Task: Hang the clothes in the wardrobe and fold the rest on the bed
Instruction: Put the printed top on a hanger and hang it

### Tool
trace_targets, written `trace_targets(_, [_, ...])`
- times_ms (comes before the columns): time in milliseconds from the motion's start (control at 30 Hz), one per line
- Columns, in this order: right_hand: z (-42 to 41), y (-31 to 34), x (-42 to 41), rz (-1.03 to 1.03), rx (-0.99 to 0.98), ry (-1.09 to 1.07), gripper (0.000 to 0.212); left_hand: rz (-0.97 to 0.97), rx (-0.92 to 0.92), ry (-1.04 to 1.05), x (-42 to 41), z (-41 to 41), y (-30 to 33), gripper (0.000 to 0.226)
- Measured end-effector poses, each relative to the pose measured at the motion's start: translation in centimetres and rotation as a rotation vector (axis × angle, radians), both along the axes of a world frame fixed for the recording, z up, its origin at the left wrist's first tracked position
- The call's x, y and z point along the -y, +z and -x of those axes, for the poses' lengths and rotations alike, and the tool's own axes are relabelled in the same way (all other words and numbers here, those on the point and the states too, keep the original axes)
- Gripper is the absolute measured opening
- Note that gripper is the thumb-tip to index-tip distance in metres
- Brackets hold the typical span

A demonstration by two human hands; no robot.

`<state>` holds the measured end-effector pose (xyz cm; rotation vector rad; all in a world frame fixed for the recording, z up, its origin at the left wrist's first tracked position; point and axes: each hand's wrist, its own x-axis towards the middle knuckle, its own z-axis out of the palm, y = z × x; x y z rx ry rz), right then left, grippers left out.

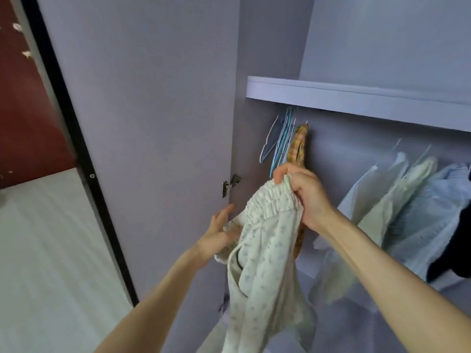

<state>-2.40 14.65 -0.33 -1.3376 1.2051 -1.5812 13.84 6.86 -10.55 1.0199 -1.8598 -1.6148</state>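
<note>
Right hand (303,192) grips the elastic waistband of pale printed trousers (265,271) before the open wardrobe (356,98) — left hand (220,234), blurred, fingers spread, seems to touch the cloth just below — empty hangers (280,138) above.

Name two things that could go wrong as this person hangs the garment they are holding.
The right hand grips only the waistband of the printed trousers; with the left hand open, they might slip. The empty hangers sit bunched beside the plaid garment, so pulling one could snag or dislodge it.
</note>
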Motion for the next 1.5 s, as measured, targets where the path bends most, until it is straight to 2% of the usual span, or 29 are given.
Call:
trace_targets(100, [1.1,0.3,-0.3,-0.036,0.248,-0.042,0.016,0.067,0.117,-0.16,0.6,1.4,-0.4,0.07])
trace_targets(167, [2.2,0.1,-0.9,-0.032,0.316,-0.105,0.005,0.168,0.356,-0.191,0.9,2.2,-1.2,0.07])
trace_targets(200, [2.9,-0.1,-1.3,-0.027,0.341,-0.128,0.007,0.212,0.47,-0.185,1.2,2.4,-1.8,0.065])
trace_targets(233, [3.6,-0.2,-1.7,-0.018,0.362,-0.151,0.007,0.218,0.51,-0.173,1.6,2.6,-2.6,0.051])
trace_targets(300, [5.4,-0.4,-2.4,0.009,0.355,-0.233,0.011,0.079,0.394,-0.13,2.1,2.6,-3.9,0.024])
trace_targets(367, [7.4,-0.6,-2.9,-0.016,0.197,-0.396,0.019,-0.147,0.195,-0.032,2.4,2.7,-3.9,0.019])
trace_targets(400, [8.4,-0.8,-3.4,-0.048,0.065,-0.487,0.021,-0.187,0.124,0.022,2.7,2.9,-3.5,0.018])
trace_targets(500, [10.6,-2.1,-4.7,-0.126,-0.273,-0.589,0.027,-0.067,0.106,0.096,3.9,3.5,-1.5,0.014])
trace_targets(567, [11.2,-3.3,-4.8,-0.144,-0.364,-0.592,0.032,-0.021,0.101,0.071,4.7,3.5,-0.1,0.015])
trace_targets(633, [11.0,-4.4,-3.9,-0.131,-0.367,-0.589,0.034,0.042,0.1,0.009,5.4,3.4,1.0,0.013])
trace_targets(700, [10.6,-5.3,-2.0,-0.119,-0.341,-0.564,0.036,0.154,0.082,0.042,6.2,3.9,1.7,0.021])
trace_targets(833, [10.8,-7.0,2.9,-0.192,-0.326,-0.434,0.036,0.399,-0.025,0.386,8.0,5.4,3.1,0.034])
trace_targets(933, [11.9,-8.2,8.2,-0.264,-0.353,-0.377,0.031,0.523,-0.061,0.524,9.6,6.5,3.2,0.041])
trace_targets(1033, [14.1,-9.9,14.6,-0.303,-0.259,-0.472,0.022,0.585,-0.074,0.584,11.1,7.9,2.2,0.045])
trace_targets(1167, [16.8,-11.1,22.2,-0.403,-0.334,-0.684,0.035,0.657,-0.008,0.566,12.8,9.7,0.6,0.035])
trace_targets(1267, [17.8,-10.9,26.3,-0.403,-0.349,-0.81,0.04,0.671,0.03,0.578,13.9,10.4,-0.7,0.032])
trace_targets(1400, [18.3,-10.7,29.8,-0.472,-0.386,-0.78,0.039,0.676,0.034,0.616,15.0,10.8,-1.2,0.039])
trace_targets(1500, [18.1,-10.6,31.0,-0.433,-0.456,-0.716,0.035,0.691,0.026,0.619,15.5,10.9,-1.2,0.041])
